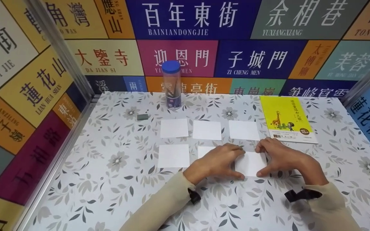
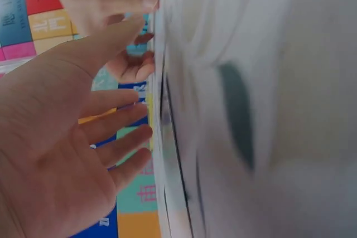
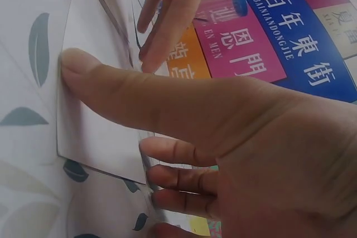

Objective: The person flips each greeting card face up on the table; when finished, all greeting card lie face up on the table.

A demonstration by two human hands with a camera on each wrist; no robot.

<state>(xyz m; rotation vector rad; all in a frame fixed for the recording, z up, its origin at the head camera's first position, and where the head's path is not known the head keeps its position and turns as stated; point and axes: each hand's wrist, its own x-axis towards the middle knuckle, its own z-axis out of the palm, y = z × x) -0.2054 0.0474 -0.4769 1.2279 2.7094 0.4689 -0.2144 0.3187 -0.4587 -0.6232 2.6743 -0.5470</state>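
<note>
A white card [image 1: 250, 163] lies flat on the table at the right end of the near row. My left hand [image 1: 218, 160] is at its left side, thumb toward the near edge, and partly covers the middle card [image 1: 203, 151] of that row. In the left wrist view its fingers [image 2: 124, 143] are fairly straight. At the card's right side is my right hand [image 1: 284, 158]. In the right wrist view its extended thumb [image 3: 83, 65] touches the card near one edge, while the other fingers reach the opposite edge. A third near-row card [image 1: 173, 156] lies left.
Behind are three white cards: left [image 1: 174, 128], middle [image 1: 207, 130] and right [image 1: 244, 130]. A yellow booklet [image 1: 286, 117] lies at the back right. Farther back stand a clear blue-lidded tube [image 1: 172, 85] and, lying near it, a grey-green eraser-like block [image 1: 142, 117]. Printed walls [image 1: 177, 57] edge the table.
</note>
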